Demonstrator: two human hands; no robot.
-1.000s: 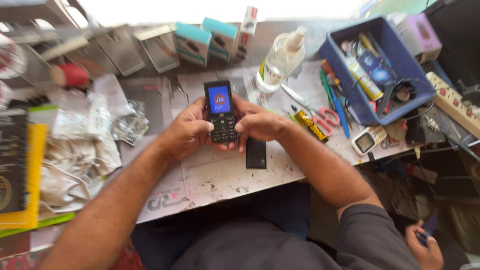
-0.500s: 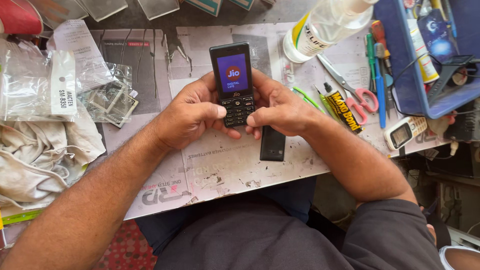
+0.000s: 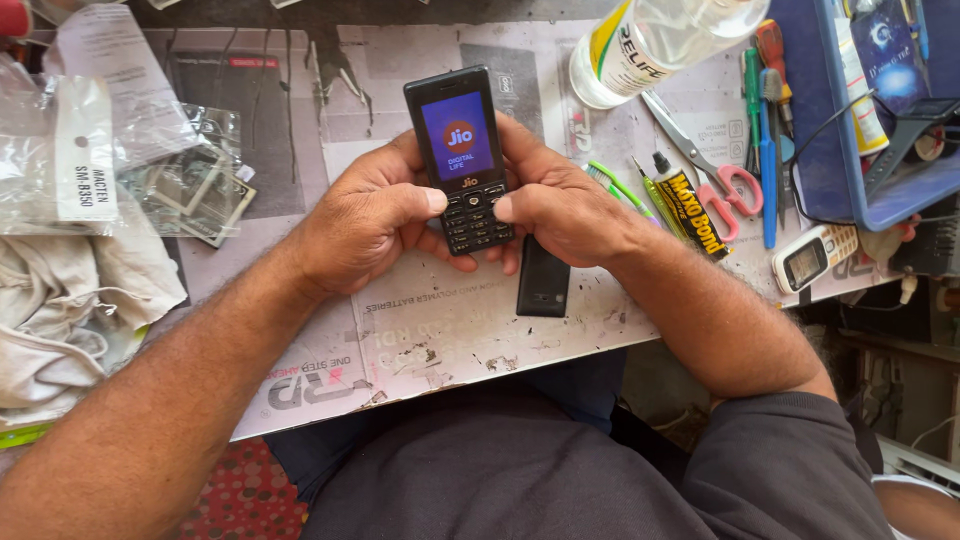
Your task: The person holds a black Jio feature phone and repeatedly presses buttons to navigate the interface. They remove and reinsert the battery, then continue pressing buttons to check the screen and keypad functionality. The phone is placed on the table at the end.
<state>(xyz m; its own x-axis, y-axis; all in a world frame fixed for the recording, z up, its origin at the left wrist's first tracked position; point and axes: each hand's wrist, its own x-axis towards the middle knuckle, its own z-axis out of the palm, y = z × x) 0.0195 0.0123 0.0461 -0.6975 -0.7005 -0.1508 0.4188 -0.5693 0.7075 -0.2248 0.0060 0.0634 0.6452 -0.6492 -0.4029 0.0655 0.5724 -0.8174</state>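
A black keypad phone (image 3: 460,150) with a lit blue screen is held upright in both hands above the newspaper-covered bench (image 3: 430,330). My left hand (image 3: 365,220) grips its left side, the thumb resting on the keys. My right hand (image 3: 560,205) grips the right side, its thumb also on the keypad. A flat black back cover (image 3: 543,280) lies on the paper just under my right wrist.
A clear bottle (image 3: 650,45) lies at the top. To the right are red-handled scissors (image 3: 715,170), a glue tube (image 3: 690,205), screwdrivers (image 3: 765,130), a small white phone (image 3: 812,257) and a blue tray (image 3: 880,110). Plastic bags (image 3: 110,150) and white cloth (image 3: 70,300) fill the left.
The view has dropped closer to the bench, so the hands and phone look larger. The phone stays in both hands with its screen lit; the thumbs shifted slightly on the keypad.
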